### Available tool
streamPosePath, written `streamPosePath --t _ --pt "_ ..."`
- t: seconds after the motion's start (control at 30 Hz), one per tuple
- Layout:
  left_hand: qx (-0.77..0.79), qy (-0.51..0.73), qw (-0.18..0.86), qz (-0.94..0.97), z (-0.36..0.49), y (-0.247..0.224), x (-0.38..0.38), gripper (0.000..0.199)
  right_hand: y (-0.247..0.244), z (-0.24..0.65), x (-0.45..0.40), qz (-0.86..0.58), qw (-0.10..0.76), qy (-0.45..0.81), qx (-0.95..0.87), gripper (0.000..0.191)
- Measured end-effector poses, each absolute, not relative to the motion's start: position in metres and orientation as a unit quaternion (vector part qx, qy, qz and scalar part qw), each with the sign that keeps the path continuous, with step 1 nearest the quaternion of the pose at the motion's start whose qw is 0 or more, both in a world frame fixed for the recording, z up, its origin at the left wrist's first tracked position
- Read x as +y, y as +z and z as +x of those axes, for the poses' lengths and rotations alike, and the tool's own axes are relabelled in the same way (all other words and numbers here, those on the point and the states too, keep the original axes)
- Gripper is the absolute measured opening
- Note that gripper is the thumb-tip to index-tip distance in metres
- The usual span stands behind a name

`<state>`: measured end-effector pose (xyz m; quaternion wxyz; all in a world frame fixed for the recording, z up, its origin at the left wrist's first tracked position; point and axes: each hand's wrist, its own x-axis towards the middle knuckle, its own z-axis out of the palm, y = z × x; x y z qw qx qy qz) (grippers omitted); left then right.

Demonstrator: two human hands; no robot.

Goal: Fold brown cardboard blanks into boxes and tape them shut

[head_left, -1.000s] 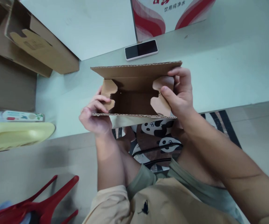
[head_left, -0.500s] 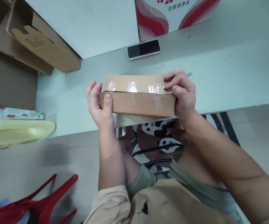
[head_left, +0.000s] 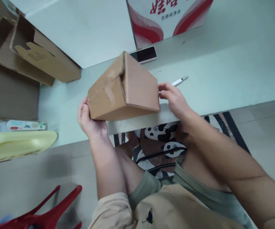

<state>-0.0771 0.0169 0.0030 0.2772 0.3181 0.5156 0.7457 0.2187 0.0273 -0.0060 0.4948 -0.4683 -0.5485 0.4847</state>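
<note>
A brown cardboard box (head_left: pixel 141 84) with clear tape along its seam is held tilted over the table's front edge, one corner pointing up and away. My left hand (head_left: pixel 90 119) grips its lower left end, thumb on the near side and the other fingers partly hidden. At the box's right edge is my right hand (head_left: pixel 177 100), its fingers slightly bent and apart; whether the fingertips touch the cardboard is unclear. Just behind them a white, slim utility knife (head_left: pixel 179 80) lies on the table, partly covered by the hand.
On the pale table (head_left: pixel 235 70), a phone-like device (head_left: pixel 148 54) lies before a red-and-white carton (head_left: pixel 168 22). Open cardboard boxes (head_left: pixel 56 65) stand at left, near a yellow tray (head_left: pixel 20 141) and a bottle (head_left: pixel 0 125). A red stool (head_left: pixel 49 208) is on the floor.
The box has swung round and tilted, showing an end face. My left hand has moved left with it. My right hand has come off the taped top, and more of the knife shows.
</note>
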Motion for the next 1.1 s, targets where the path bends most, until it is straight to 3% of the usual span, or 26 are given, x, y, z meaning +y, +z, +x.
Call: streamPosePath --t 0.1,0.23,0.43,0.5,0.8,0.87,0.97,1.1 --pt "0.526 0.733 0.354 0.249 -0.070 0.006 0.015 0.020 0.001 0.205 0.017 -0.394 0.469 0.522 -0.594 0.036" --pt "0.525 0.685 0.478 0.165 -0.045 0.019 0.008 0.023 0.007 0.197 0.008 -0.309 0.504 0.459 -0.664 0.059" --pt "0.555 0.544 0.596 0.203 -0.026 0.025 0.002 0.061 0.011 0.202 0.005 -0.313 0.481 0.336 -0.747 0.062" --pt "0.577 0.503 0.605 0.216 -0.024 0.022 0.001 0.065 0.012 0.204 0.005 -0.321 0.483 0.320 -0.749 0.060" --pt "0.638 0.336 0.588 0.365 -0.016 0.010 -0.006 0.022 0.017 0.212 0.005 -0.370 0.556 0.287 -0.687 0.047" --pt "0.650 0.312 0.558 0.410 -0.018 0.005 -0.005 0.021 0.017 0.212 0.006 -0.383 0.565 0.284 -0.673 0.043" --pt "0.680 0.394 0.393 0.478 -0.025 -0.004 -0.001 0.043 0.016 0.212 0.007 -0.377 0.565 0.295 -0.672 0.037" --pt "0.509 0.541 0.166 0.648 -0.033 -0.004 -0.001 0.062 0.016 0.208 0.007 -0.335 0.537 0.323 -0.704 0.034"
